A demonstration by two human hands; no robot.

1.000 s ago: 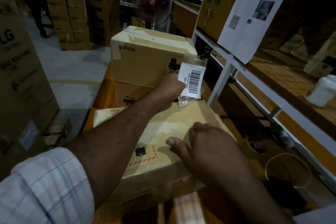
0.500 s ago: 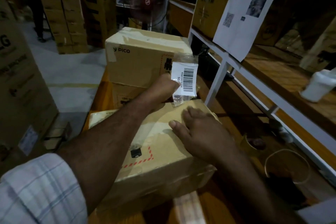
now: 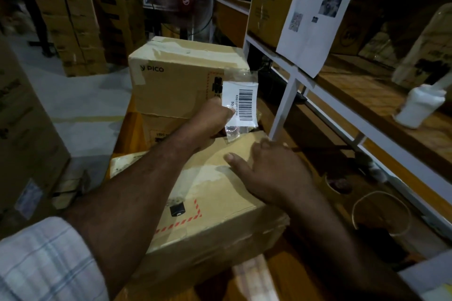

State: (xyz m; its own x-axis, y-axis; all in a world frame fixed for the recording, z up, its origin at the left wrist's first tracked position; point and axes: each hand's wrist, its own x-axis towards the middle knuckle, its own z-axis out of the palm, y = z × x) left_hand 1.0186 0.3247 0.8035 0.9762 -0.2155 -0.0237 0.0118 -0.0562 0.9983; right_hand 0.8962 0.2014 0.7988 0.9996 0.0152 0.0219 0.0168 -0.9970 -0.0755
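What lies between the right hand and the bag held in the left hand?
Head view: only a short bare strip of the box top separates the right hand from the bag; they do not touch.

A pale sleeve (image 3: 44, 259) covers the left arm at the near left. It is white cloth crossed by thin blue-grey check lines. Beyond its edge the forearm (image 3: 137, 190) is bare and lightly haired down to the left hand (image 3: 210, 122). The right forearm (image 3: 325, 222) and right hand (image 3: 271, 173) are bare. A pale patch (image 3: 425, 276) in the near right corner may be the other sleeve.
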